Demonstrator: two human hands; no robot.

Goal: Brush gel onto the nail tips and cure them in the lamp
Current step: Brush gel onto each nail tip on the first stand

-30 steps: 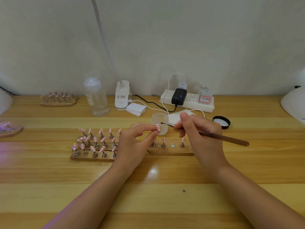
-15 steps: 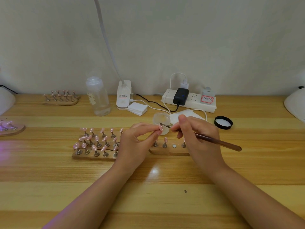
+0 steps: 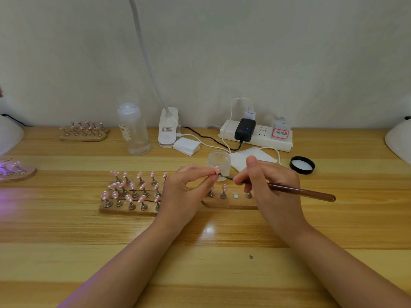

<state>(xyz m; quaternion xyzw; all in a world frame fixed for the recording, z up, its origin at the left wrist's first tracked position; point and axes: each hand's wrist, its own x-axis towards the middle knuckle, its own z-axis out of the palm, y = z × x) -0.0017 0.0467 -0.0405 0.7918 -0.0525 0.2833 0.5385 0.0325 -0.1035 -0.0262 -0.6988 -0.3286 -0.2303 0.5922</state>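
The left hand (image 3: 184,192) pinches one pink nail tip (image 3: 217,169) on its stand between thumb and forefinger, lifted just in front of the open gel jar (image 3: 219,162); the right hand (image 3: 269,185) grips a brown brush (image 3: 300,192) pen-fashion, fingers curled round the handle, its bristle end touching the held tip; so the step in hand looks to be brushing gel onto this one piece.

On progress: the near wooden block (image 3: 131,205) on the surface (image 3: 200,274) carries several rows of pink tips, whether already coated I cannot tell; the smaller block (image 3: 229,202) under the hands shows a tip or two and at least one bare socket (probably where the held piece belongs); another holder (image 3: 17,174) sits at the far left in violet light, which suggests some pieces are curing beside the white lamp (image 3: 10,138); a further set (image 3: 84,132) stands well back; the jar's black lid (image 3: 302,165) lies off to the right.

Left, by my judgement: finish this tip, seat it back, coat any remaining ones, then cure that block.
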